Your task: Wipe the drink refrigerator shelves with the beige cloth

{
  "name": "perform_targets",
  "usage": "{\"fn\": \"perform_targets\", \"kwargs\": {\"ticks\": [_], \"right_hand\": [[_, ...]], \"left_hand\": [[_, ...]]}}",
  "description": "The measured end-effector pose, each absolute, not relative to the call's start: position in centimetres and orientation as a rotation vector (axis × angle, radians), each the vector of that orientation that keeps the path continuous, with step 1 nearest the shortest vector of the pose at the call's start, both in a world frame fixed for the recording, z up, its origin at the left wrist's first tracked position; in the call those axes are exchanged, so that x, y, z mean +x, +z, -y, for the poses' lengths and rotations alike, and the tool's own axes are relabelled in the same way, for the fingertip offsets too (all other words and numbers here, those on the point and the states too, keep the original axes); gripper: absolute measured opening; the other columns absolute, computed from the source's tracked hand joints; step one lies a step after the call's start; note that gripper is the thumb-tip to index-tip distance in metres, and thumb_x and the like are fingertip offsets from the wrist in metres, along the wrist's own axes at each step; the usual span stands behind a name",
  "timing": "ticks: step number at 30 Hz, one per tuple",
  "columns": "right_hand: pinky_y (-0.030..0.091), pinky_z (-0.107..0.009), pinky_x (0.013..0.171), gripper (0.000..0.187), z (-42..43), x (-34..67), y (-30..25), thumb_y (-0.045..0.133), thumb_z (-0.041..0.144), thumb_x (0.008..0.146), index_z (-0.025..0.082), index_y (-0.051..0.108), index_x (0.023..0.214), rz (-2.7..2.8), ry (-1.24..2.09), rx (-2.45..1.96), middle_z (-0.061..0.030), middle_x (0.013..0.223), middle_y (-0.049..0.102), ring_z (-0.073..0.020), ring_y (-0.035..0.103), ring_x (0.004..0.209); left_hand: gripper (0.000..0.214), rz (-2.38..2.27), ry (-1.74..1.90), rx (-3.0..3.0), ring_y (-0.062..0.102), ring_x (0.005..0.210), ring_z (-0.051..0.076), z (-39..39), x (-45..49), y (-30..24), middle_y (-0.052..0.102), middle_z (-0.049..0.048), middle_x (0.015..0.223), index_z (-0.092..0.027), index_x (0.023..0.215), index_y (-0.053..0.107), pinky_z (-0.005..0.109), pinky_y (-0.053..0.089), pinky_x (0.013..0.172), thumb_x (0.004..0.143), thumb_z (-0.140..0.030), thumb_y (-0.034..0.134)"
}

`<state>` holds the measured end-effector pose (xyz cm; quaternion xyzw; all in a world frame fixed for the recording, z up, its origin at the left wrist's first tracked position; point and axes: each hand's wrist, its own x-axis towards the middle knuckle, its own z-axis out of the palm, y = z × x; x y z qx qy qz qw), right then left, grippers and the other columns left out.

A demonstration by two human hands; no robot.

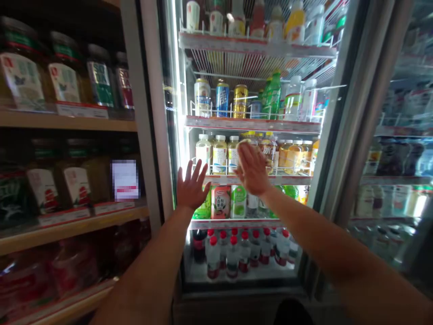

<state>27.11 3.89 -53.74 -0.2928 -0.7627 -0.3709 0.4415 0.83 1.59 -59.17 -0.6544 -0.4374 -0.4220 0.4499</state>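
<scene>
My left hand [192, 186] is raised with its fingers spread, palm toward the glass door [250, 101] of a lit drinks cooler. Nothing is in it. Up and to the right, my right hand [253, 168] lies with its fingers together over what looks like a pale cloth [242, 143], of which only a thin edge shows past the fingertips. That hand is against or close to the glass, in front of the shelf of yellow-labelled bottles [219, 155]. Whether the palms touch the glass is hard to see.
Cans [222, 98] and bottles fill the cooler shelves, with red-capped bottles [232, 257] at the bottom. To the left stands a wooden shelf [67, 123] of bottled drinks. A metal door frame [363, 113] and another cooler are at the right.
</scene>
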Motion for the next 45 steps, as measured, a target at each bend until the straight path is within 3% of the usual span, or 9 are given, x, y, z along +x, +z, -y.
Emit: {"fn": "perform_targets", "kwargs": {"ticks": [6,12,15,18,21,25,31,40,45], "right_hand": [[0.024,-0.035,0.130,0.053,-4.3,27.5,-53.3,0.034,0.020,0.107,0.030,0.034,0.159,2.498,-1.227,-0.206,0.0076,0.165,0.034,-0.0098,0.027,0.156],[0.019,-0.054,0.130,0.060,-5.1,28.0,-50.5,0.034,0.033,0.109,0.021,0.018,0.165,1.676,-0.942,-0.751,-0.0064,0.169,0.026,-0.0273,0.019,0.159],[0.024,-0.047,0.130,0.068,-5.3,27.1,-52.0,0.039,0.031,0.107,0.023,0.007,0.166,2.027,-1.168,-0.323,-0.0031,0.166,0.034,-0.0206,0.026,0.157],[0.026,-0.038,0.130,0.064,-5.7,28.0,-50.9,0.040,0.023,0.106,0.031,0.015,0.165,2.260,-1.298,-0.012,0.0050,0.162,0.041,-0.0131,0.036,0.152],[0.024,-0.051,0.131,0.059,-6.2,28.9,-48.0,0.035,0.024,0.107,0.033,0.023,0.164,1.785,-1.012,-0.475,0.0020,0.163,0.039,-0.0216,0.031,0.155],[0.023,-0.066,0.127,0.061,-6.2,27.5,-47.7,0.026,0.025,0.106,0.021,0.014,0.166,1.312,-0.688,-0.764,-0.0091,0.167,0.028,-0.0327,0.020,0.158],[0.037,-0.041,0.126,0.066,-6.3,27.4,-50.5,0.045,0.021,0.102,0.033,0.023,0.163,2.314,-1.263,0.087,0.0036,0.160,0.044,-0.0156,0.041,0.150],[0.027,-0.061,0.126,0.055,-6.6,29.3,-49.6,0.030,0.027,0.105,0.025,0.039,0.159,1.236,-0.760,-0.815,-0.0074,0.160,0.044,-0.0312,0.037,0.151],[0.028,-0.054,0.128,0.062,-6.2,28.6,-54.1,0.036,0.024,0.104,0.028,0.024,0.164,1.606,-0.977,-0.675,-0.0038,0.163,0.040,-0.0262,0.032,0.154]], "left_hand": [[0.062,1.056,-1.056,-1.616,0.011,0.158,0.029,-1.6,0.7,-59.2,0.030,0.0087,0.165,-0.024,0.163,0.034,0.054,0.000,0.129,0.105,-0.040,0.048],[0.065,1.062,-1.064,-1.636,0.010,0.157,0.031,-1.7,0.7,-59.3,0.028,0.0088,0.166,-0.024,0.164,0.029,0.056,-0.001,0.129,0.104,-0.039,0.049],[0.070,1.010,-1.032,-1.590,0.011,0.157,0.030,-1.8,0.7,-59.3,0.026,0.0084,0.166,-0.025,0.166,0.021,0.054,0.001,0.129,0.105,-0.040,0.050],[0.074,0.962,-1.047,-1.562,0.011,0.157,0.029,-1.8,0.6,-59.2,0.026,0.0074,0.166,-0.028,0.167,0.013,0.053,0.001,0.130,0.105,-0.038,0.051],[0.074,0.948,-1.059,-1.560,0.010,0.157,0.029,-1.9,0.7,-59.1,0.026,0.0064,0.166,-0.029,0.167,0.010,0.053,0.001,0.130,0.105,-0.038,0.051],[0.075,0.955,-1.042,-1.554,0.011,0.157,0.029,-1.8,0.6,-59.1,0.026,0.0062,0.166,-0.030,0.167,0.009,0.053,0.002,0.130,0.105,-0.037,0.051],[0.077,0.958,-1.059,-1.560,0.014,0.157,0.030,-1.7,0.5,-59.1,0.026,0.0063,0.166,-0.032,0.167,0.010,0.054,0.004,0.130,0.104,-0.036,0.054],[0.073,0.962,-1.086,-1.595,0.010,0.158,0.028,-1.8,0.6,-59.1,0.024,0.0047,0.167,-0.032,0.167,0.013,0.054,0.001,0.130,0.105,-0.039,0.050],[0.070,0.957,-1.152,-1.641,0.014,0.157,0.031,-1.8,0.7,-59.1,0.026,0.0046,0.167,-0.033,0.166,0.019,0.056,0.000,0.129,0.104,-0.041,0.052]]}}
